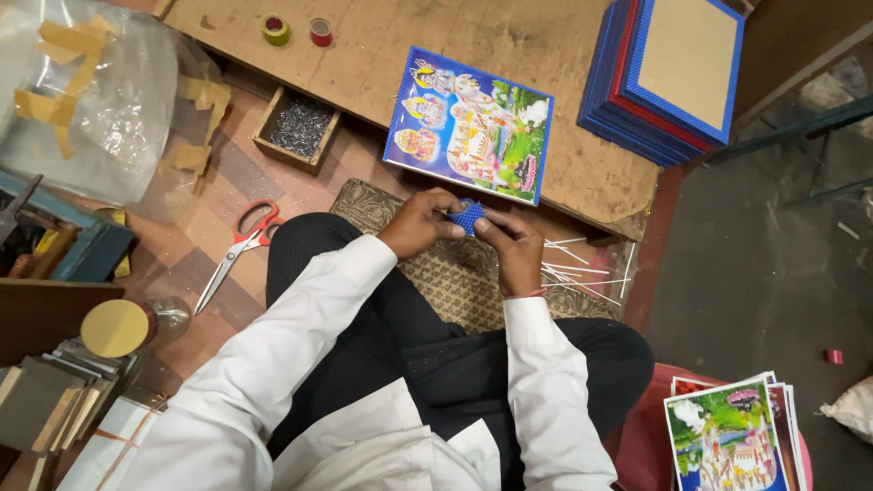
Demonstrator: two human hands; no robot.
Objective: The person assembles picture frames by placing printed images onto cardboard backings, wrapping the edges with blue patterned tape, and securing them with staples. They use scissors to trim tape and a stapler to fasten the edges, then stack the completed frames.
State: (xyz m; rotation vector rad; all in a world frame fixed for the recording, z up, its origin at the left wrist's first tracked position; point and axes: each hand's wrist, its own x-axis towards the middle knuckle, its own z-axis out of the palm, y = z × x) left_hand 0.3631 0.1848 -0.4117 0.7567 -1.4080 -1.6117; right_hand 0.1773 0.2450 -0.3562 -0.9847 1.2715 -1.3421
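Both hands meet just below the low wooden board (382, 45), above my lap. My left hand (420, 223) and my right hand (509, 245) pinch a small blue dotted piece (467, 216) between their fingertips. Right behind it, a colourful picture in a blue dotted frame (468, 125) lies face up on the board's near edge. I sit cross-legged in dark trousers and white sleeves on a patterned mat (455, 282).
A stack of blue and red frames (668, 77) lies at the board's right end, two tape rolls (296, 30) at its far edge. A wooden box of small nails (297, 127) and red-handled scissors (238, 247) sit left. Thin white sticks (577, 268) and loose prints (732, 436) lie right.
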